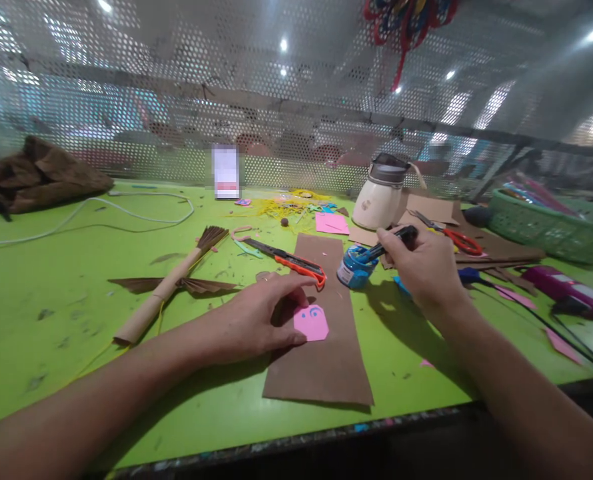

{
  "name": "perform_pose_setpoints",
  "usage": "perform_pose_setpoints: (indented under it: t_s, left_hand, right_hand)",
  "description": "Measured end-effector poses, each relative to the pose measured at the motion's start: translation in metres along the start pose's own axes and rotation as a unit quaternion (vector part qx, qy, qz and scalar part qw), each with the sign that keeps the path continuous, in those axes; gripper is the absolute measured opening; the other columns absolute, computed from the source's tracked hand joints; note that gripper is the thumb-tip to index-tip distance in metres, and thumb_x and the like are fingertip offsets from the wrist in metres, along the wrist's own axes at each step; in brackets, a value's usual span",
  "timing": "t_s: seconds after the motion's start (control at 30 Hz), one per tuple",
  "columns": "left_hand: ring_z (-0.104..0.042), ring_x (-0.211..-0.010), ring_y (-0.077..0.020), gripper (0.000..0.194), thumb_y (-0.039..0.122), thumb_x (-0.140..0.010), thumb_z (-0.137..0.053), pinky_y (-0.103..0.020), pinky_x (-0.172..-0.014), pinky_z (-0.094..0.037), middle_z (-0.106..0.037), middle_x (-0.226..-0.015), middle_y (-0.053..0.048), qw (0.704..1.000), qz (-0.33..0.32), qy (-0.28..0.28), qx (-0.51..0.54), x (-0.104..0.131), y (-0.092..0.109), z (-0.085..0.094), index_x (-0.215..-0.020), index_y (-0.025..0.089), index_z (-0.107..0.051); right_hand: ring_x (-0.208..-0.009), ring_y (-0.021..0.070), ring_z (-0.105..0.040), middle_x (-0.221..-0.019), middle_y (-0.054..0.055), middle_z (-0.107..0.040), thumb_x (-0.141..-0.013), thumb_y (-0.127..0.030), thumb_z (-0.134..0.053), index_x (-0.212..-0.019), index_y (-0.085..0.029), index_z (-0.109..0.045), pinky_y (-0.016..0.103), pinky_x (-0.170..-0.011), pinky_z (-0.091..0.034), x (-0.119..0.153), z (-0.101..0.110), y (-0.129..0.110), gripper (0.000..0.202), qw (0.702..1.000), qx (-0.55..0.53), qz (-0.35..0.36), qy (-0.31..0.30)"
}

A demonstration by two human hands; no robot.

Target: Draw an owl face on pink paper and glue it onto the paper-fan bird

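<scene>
Inside the jar [352, 276], blue paint [358, 255].

Your blue-marked pink paper [313, 328], corners clipped, lies near; farther right, your black tool [406, 233] slants tip-down at the open blue jar [357, 272].

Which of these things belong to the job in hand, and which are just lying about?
Apparently in use:
blue-marked pink paper, touched by the left hand
black tool, held in the right hand
blue-smeared jar
brown sheet beneath

Apparently lying about:
orange cutter
scissors
cream flask
green basket
</scene>
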State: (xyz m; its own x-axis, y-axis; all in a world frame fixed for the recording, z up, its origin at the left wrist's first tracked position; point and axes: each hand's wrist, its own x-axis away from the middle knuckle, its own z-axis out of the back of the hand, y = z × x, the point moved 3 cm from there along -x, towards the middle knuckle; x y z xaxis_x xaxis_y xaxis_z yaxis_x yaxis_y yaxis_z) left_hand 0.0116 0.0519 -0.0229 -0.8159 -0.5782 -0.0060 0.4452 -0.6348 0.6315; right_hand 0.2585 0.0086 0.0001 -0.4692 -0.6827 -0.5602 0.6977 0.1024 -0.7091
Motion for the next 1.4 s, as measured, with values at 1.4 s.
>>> perform_pose_setpoints:
  t_s: [1.4]
  left_hand:
    - [-0.057, -0.095, -0.0216, 0.054, 0.030, -0.078, -0.068, -0.031, -0.077, -0.044, -0.063, -0.109, -0.004, 1.000, 0.002, 0.002, -0.025, -0.001, 0.006, 0.001, -0.129, 0.023, -0.052]
  right_hand:
    - [-0.046, 0.0095, -0.050, -0.051, -0.003, -0.057, -0.090, -0.039, -0.059, -0.070, -0.018, -0.063, 0.023, -0.048, -0.041, 0.040, -0.019, -0.032, 0.029, 0.972, -0.129, 0.001, -0.194]
